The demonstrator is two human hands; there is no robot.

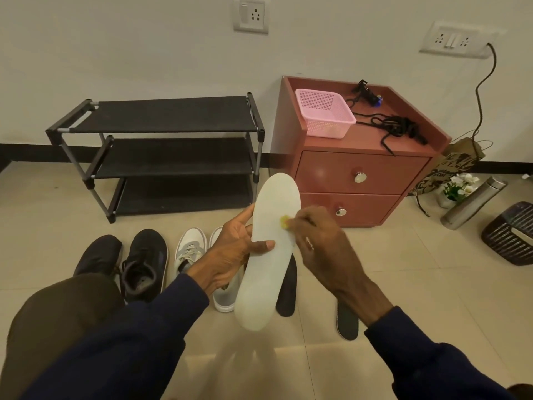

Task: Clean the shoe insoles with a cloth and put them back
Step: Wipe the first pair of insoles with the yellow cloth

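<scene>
My left hand grips a long white insole by its left edge and holds it upright above the floor. My right hand pinches a small yellow cloth against the insole's upper half; the hand is blurred. Two dark insoles lie on the tiles: one partly hidden behind the white insole, another under my right forearm. A pair of white sneakers stands behind my left hand, the right one mostly hidden. To their left is a pair of black shoes.
A black three-tier shoe rack stands against the wall. A red two-drawer cabinet carries a pink basket and black laces. On the floor at right are a steel bottle, a small flower pot and a dark basket.
</scene>
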